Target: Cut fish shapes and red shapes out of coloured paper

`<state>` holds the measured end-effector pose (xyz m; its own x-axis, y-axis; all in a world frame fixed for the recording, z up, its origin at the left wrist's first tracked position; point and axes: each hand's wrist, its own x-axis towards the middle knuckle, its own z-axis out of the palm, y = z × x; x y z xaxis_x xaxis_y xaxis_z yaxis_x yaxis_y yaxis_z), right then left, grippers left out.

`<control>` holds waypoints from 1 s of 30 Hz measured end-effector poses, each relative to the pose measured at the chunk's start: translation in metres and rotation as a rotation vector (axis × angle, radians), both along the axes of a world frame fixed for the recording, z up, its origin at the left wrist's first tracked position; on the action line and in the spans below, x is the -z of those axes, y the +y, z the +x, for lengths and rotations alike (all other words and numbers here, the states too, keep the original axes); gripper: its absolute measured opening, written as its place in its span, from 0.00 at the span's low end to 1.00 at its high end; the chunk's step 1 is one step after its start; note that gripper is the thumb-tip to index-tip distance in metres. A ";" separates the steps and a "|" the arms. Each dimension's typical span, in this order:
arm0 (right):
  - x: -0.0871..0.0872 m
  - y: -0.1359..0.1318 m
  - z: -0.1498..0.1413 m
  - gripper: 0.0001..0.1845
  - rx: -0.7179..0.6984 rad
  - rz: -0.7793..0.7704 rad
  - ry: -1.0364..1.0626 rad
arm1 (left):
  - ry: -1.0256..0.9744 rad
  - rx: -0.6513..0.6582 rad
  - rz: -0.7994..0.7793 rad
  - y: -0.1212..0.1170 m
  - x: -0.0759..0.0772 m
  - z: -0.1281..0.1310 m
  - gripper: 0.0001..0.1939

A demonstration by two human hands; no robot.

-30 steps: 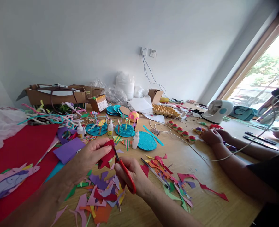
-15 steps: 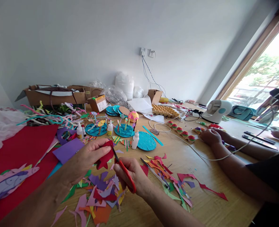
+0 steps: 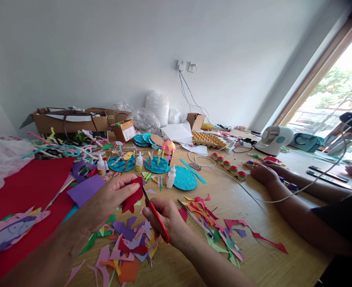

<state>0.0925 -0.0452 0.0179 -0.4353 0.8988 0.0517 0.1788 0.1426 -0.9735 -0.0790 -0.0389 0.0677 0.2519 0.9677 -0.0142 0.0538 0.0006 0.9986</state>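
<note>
My left hand [image 3: 122, 190] pinches a piece of dark red paper [image 3: 130, 202] with a jagged lower end, held above the table. Red-handled scissors [image 3: 155, 218] are in my right hand [image 3: 165, 218], their dark blades at the right edge of the red paper. Whether the blades are fully closed is too small to tell. Below both hands lies a heap of coloured paper scraps [image 3: 131, 239] in purple, pink, orange and green. A pen [image 3: 195, 218] rests among more scraps to the right.
White glue bottles [image 3: 170, 177] stand by a blue disc [image 3: 185, 178] and decorated blue bases [image 3: 157, 164]. Red sheets [image 3: 29, 179] cover the left side. At right, another person's hands [image 3: 264, 173] work near painted egg-carton pieces [image 3: 233, 169], a cable [image 3: 247, 193] and a fan [image 3: 273, 140].
My right hand and the scissors have shifted very slightly left. The red paper has tilted a little in my left hand. The other person's near hand has moved slightly left.
</note>
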 end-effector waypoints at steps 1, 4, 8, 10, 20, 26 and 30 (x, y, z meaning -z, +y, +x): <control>0.000 0.000 0.000 0.29 -0.003 -0.016 0.003 | -0.001 -0.010 0.002 0.000 0.000 0.000 0.16; 0.000 -0.001 -0.001 0.28 -0.013 -0.054 0.007 | 0.008 0.006 -0.008 -0.001 0.000 0.000 0.15; 0.001 0.000 0.000 0.28 -0.025 -0.035 0.001 | 0.028 0.006 -0.050 -0.002 -0.003 0.001 0.15; 0.003 0.001 0.001 0.28 -0.027 -0.010 -0.011 | 0.029 -0.012 -0.061 -0.003 -0.005 0.002 0.16; 0.004 0.001 0.000 0.29 -0.006 -0.042 0.003 | -0.007 -0.033 -0.049 -0.003 -0.002 0.002 0.16; 0.002 -0.001 -0.002 0.28 -0.002 -0.072 0.033 | 0.002 -0.061 -0.043 -0.003 -0.001 0.004 0.13; 0.001 -0.001 -0.002 0.28 -0.009 -0.081 0.040 | 0.019 -0.023 -0.042 -0.005 -0.001 0.005 0.13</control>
<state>0.0908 -0.0466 0.0171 -0.4421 0.8969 -0.0035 0.1386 0.0645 -0.9883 -0.0741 -0.0434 0.0685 0.2291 0.9716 -0.0592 0.0724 0.0436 0.9964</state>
